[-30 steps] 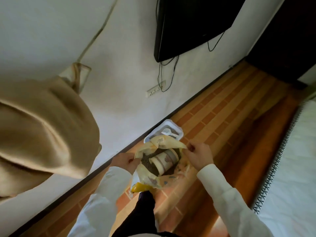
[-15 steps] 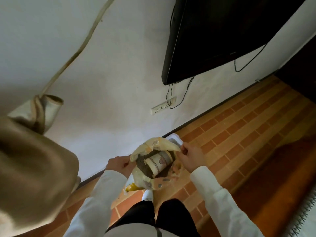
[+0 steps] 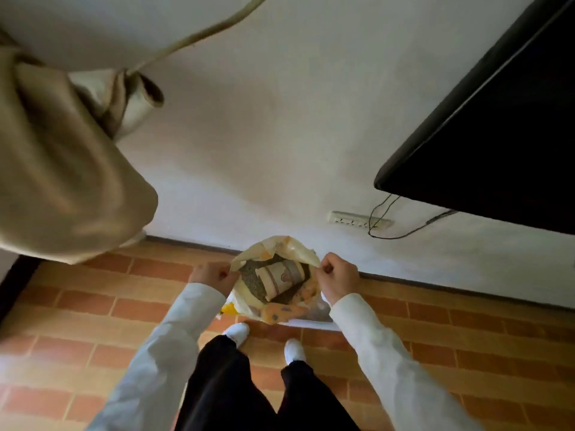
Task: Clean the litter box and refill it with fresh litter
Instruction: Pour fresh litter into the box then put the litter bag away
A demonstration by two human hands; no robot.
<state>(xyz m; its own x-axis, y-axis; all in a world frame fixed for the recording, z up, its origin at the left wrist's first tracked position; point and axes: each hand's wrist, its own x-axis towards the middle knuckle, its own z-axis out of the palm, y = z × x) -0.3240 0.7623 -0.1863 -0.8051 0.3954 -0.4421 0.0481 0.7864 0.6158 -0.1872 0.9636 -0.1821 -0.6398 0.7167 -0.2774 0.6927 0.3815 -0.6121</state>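
Head view: the left hand (image 3: 209, 274) and the right hand (image 3: 337, 276) each have their fingers curled tight on opposite edges of the litter bag (image 3: 281, 309), pulling its mouth wide and upward between them. Between the two sets of fingers, a printed cup (image 3: 281, 278) lies on its side on the grey litter (image 3: 250, 279), its long axis slanting from the right fingers down toward the person. Below the bag, the white litter box (image 3: 311, 322) edge shows on the brick floor (image 3: 93, 306).
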